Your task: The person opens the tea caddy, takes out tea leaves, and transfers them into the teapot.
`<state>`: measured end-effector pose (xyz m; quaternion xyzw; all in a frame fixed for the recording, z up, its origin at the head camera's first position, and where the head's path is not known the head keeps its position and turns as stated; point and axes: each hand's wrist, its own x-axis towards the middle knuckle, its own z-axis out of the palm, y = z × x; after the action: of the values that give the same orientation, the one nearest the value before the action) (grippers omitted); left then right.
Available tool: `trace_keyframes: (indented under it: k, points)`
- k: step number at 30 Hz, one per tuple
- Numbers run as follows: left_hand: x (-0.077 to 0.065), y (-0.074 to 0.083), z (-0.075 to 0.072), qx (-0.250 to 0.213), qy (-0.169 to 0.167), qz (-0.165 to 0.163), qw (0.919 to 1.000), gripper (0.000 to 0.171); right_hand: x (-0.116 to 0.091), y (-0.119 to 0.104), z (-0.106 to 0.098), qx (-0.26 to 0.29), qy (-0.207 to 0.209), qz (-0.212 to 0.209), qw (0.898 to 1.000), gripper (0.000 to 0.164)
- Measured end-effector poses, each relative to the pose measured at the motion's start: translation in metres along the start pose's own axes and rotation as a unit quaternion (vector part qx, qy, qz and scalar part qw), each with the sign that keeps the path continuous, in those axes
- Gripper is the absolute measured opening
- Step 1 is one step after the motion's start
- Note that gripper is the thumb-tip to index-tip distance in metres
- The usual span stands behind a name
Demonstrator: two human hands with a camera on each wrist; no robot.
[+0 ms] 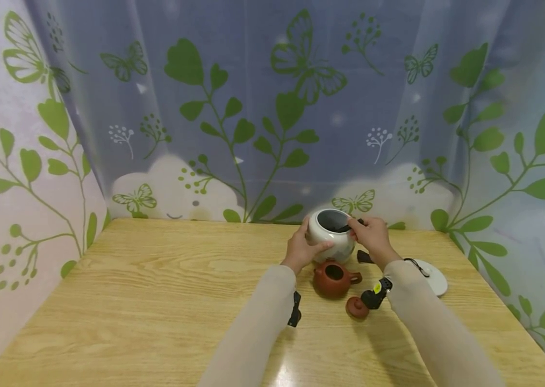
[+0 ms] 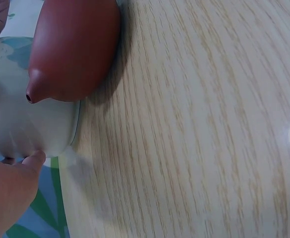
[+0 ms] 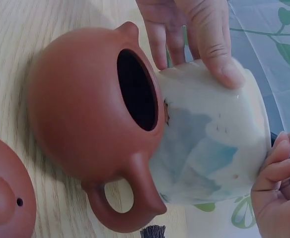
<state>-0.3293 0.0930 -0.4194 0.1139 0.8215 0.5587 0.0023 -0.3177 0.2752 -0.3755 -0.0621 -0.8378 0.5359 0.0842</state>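
Note:
In the head view a pale ceramic jar [image 1: 322,243] with a painted blue-grey pattern stands upright near the table's back edge. My left hand [image 1: 300,249] holds its left side, thumb [image 3: 229,74] across the front and fingers round the side. My right hand [image 1: 373,237], at the right of the rim, pinches a slim black tool [image 1: 344,228] that reaches into the jar's mouth; its inner end is hidden, so I cannot tell its kind. Directly in front of the jar sits a lidless reddish-brown clay teapot [image 1: 327,285], handle [image 3: 145,191] to the right, spout [image 2: 35,88] to the left.
The round clay teapot lid [image 1: 357,308] lies in front of the teapot, close under my right wrist. A dark-bristled brush [image 1: 364,257] lies right of the jar. Further right, partly behind my sleeve, is a white disc [image 1: 437,278] with a black cord. A patterned curtain [image 1: 253,107] hangs behind the table.

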Motion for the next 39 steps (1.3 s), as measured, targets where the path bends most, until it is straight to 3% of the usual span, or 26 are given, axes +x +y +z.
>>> trace_keyframes:
  k: [8, 19, 25, 39]
  points:
    - [0.002, -0.001, 0.001, 0.004, 0.005, 0.003, 1.0000, 0.095, -0.002, -0.002, -0.002, 0.062, 0.011, 0.041, 0.997, 0.031]
    - [-0.002, 0.000, 0.001, -0.004, 0.010, 0.017, 0.9998, 0.095, -0.004, -0.005, -0.008, 0.153, -0.006, 0.100, 0.983, 0.027]
    - [-0.001, 0.000, 0.001, -0.005, 0.008, 0.020, 0.9998, 0.094, -0.005, -0.005, -0.010, 0.201, 0.006, 0.118, 0.973, 0.024]
    - [-0.003, 0.002, 0.000, -0.005, 0.003, 0.009, 0.9999, 0.095, -0.007, -0.005, -0.017, 0.230, 0.054, 0.134, 0.962, 0.017]
